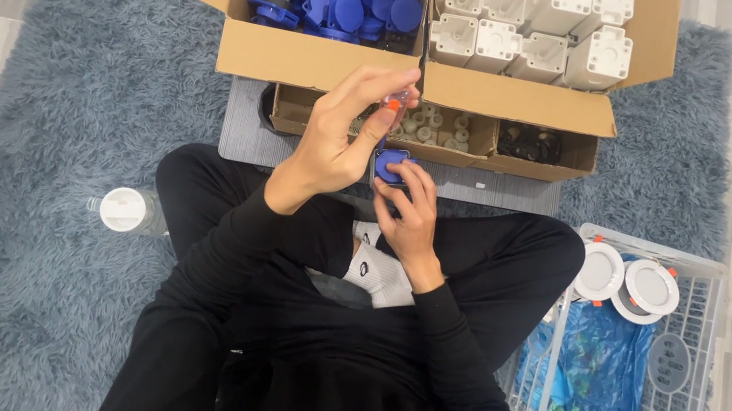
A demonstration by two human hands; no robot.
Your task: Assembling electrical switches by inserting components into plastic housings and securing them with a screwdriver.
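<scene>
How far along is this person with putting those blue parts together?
Done: I cannot spot any finished pieces, so no count is possible. In hand: the right hand steadies one blue part while the left hand works on it from above with a small orange-tipped tool. Left: the cardboard box holds many blue parts, and its neighbour is full of white housings.

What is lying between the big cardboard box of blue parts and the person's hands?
In the head view, a low cardboard tray of small pale and dark pieces sits there on a grey board, partly behind the raised left hand.
</scene>
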